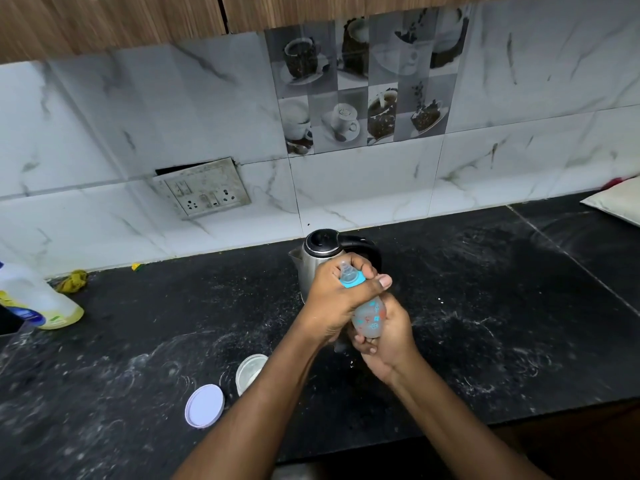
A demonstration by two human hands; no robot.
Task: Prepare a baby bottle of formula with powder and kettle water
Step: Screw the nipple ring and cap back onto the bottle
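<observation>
Head camera looks down on the baby bottle (369,315), which is held in both hands above the black counter (485,306), just in front of the kettle (320,251). The bottle is tilted, with its top towards the upper left. Its cloudy body carries small blue and orange prints. The left hand (332,299) has its fingers and thumb curled tightly round the blue collar (351,280), and the clear teat (344,268) pokes out between them. The right hand (388,341) wraps round the lower body of the bottle from underneath, fingers curled about its base.

The steel kettle, with its black lid and handle, stands on the counter near the wall. Nearer the person, an open white tub (251,370) sits partly hidden by the left forearm, and a pale round lid (204,406) lies flat just beside it. The counter is streaked with white smears. At the far left stands a plastic bottle with a yellow base (38,299), with a crumpled yellow cloth (72,280) near it by the wall. A socket plate (202,188) hangs askew on the marble-look tiles.
</observation>
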